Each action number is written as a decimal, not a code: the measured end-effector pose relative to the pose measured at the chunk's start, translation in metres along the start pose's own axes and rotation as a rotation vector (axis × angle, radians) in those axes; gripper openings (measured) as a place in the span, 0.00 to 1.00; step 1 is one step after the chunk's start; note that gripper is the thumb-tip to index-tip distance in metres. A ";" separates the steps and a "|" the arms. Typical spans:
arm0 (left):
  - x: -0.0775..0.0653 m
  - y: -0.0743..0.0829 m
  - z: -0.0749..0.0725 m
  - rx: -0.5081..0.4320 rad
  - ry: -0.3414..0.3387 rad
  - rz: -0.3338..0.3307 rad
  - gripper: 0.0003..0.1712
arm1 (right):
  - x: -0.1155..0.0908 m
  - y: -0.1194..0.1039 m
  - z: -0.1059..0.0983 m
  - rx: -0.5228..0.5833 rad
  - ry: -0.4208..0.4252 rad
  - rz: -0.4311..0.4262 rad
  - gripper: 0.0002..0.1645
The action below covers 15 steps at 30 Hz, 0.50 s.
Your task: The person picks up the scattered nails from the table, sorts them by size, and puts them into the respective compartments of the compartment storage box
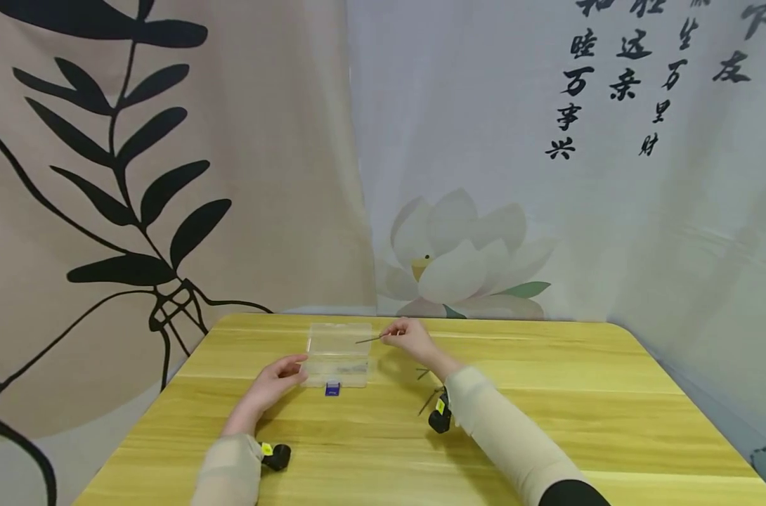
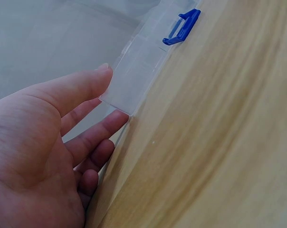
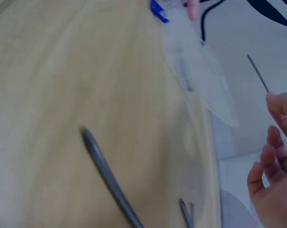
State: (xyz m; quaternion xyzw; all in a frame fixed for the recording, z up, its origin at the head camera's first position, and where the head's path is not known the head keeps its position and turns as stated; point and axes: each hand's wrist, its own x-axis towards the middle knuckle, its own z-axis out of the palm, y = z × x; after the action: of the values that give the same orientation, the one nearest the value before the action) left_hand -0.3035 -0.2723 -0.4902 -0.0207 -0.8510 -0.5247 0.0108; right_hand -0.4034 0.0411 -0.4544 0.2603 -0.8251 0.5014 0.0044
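A clear plastic box [image 1: 322, 368] lies on the table with its lid [image 1: 332, 332] raised at the back. On its front edge is a blue latch [image 2: 187, 27]. My left hand [image 1: 275, 383] holds the box's left end, thumb at the upper edge and fingers by the lower corner. Between thumb and fingertips, my right hand [image 1: 413, 339] pinches a thin dark metal rod [image 3: 258, 73] with a pointed tip, held over the box's right side. Inside the box, a blurred dark slim piece [image 3: 185, 71] shows through the plastic.
More dark metal rods [image 1: 429, 402] lie on the wooden table [image 1: 547, 422] under my right forearm; one rod [image 3: 108, 175] looms large in the right wrist view. Black wrist cameras [image 1: 277, 457] sit on both sleeves. A printed curtain [image 1: 282, 176] hangs behind the table.
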 end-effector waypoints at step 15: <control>0.002 -0.005 0.000 -0.023 0.004 0.009 0.28 | 0.002 -0.005 0.040 -0.163 -0.026 -0.013 0.03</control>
State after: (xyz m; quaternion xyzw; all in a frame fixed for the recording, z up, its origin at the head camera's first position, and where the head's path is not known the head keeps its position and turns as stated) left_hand -0.3053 -0.2741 -0.4944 -0.0236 -0.8448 -0.5344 0.0144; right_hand -0.3929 0.0051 -0.4691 0.2707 -0.8614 0.4294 0.0181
